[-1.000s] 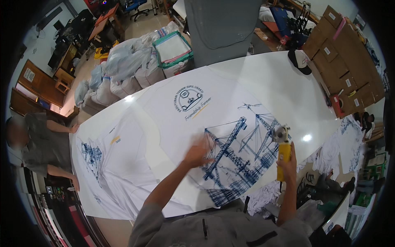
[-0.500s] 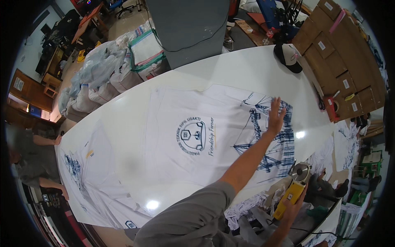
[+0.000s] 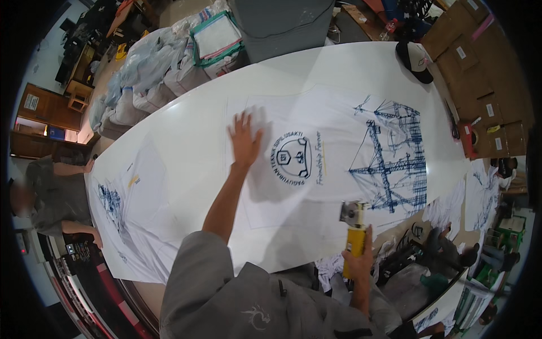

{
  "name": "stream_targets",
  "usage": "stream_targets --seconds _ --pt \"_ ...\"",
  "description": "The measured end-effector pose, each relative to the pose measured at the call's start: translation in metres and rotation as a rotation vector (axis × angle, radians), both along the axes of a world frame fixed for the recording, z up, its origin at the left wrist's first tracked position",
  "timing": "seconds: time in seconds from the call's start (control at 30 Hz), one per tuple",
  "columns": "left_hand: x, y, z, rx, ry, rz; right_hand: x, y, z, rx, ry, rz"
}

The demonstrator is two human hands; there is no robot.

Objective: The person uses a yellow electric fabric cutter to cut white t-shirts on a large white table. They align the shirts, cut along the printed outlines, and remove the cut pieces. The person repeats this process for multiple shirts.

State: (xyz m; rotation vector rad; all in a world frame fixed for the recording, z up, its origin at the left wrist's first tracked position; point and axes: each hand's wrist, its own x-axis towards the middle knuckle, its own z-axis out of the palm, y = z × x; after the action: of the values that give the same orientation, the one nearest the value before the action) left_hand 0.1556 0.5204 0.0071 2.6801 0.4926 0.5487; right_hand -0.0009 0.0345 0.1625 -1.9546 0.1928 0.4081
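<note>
A white printed fabric panel [image 3: 339,152], with a dark round emblem and blue crane drawings, lies spread on the white table. Over its left part is my left hand [image 3: 244,141], open with fingers spread. A shadow falls beside it, and whether the palm touches the cloth I cannot tell. My right hand [image 3: 361,261] is closed round the yellow body of an electric rotary cutter [image 3: 354,244]. The cutter's metal head and round blade point away from me, above the panel's near edge.
Another printed white cloth [image 3: 135,209] lies at the left, where a person [image 3: 59,195] in grey has both hands at the table's edge. A cap [image 3: 414,62] and scissors [image 3: 453,120] lie far right, beside cardboard [image 3: 480,73]. Stuffed sacks [image 3: 158,90] stand beyond the table. White scraps hang near right.
My left hand has swept from the panel's right end to its left part. My right hand has carried the cutter leftward, from beside the right end to over the near edge. The view has shifted.
</note>
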Motion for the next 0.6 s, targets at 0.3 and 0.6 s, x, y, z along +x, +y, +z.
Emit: stream_targets --seconds 0.3,0.6 --pt "-0.307 0.009 0.045 -0.060 0.291 -0.145 -0.131 0.119 -0.006 -0.257 -0.032 0.456" --pt "-0.380 -0.007 0.032 0.013 0.304 -0.511 -0.225 0.198 -0.029 -0.507 -0.099 0.404"
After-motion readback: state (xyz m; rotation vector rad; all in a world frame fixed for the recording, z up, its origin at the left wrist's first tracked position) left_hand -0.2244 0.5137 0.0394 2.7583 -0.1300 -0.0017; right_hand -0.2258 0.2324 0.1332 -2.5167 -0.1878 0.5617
